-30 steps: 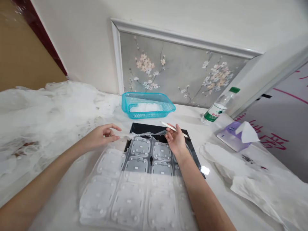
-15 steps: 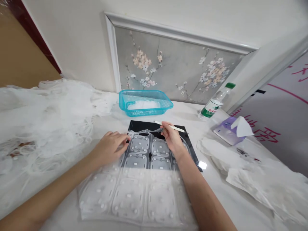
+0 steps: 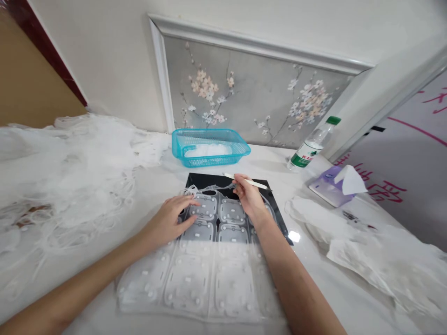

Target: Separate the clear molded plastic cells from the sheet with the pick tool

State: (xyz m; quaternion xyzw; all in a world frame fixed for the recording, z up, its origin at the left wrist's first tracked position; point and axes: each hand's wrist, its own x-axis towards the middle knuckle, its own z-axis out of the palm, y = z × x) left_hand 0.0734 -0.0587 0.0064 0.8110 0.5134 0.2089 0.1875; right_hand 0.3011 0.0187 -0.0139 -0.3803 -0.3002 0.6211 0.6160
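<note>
A translucent moulded sheet point(image 3: 190, 284) with rows of rounded rectangular panels lies in front of me. Its far part rests over a black board point(image 3: 275, 218), and its near part is on the white table. My left hand point(image 3: 176, 214) lies with fingers spread on the sheet's upper left panels, holding nothing. Between the fingers of my right hand point(image 3: 249, 197) is a slim white pen-like tool point(image 3: 257, 184) with a dark tip pointing right. That hand is at the sheet's ragged far edge; its fingertips are partly hidden.
Behind the board stands a blue plastic basket point(image 3: 211, 160) with white pieces inside. A big heap of translucent scraps point(image 3: 70, 172) covers the left. To the right are a water bottle point(image 3: 307, 151), a purple tissue pack point(image 3: 330, 186) and more white sheets point(image 3: 380, 265).
My left hand has moved slightly right from the sheet's far left corner, its fingers now spread over the panels. My right hand keeps the tool in nearly the same place.
</note>
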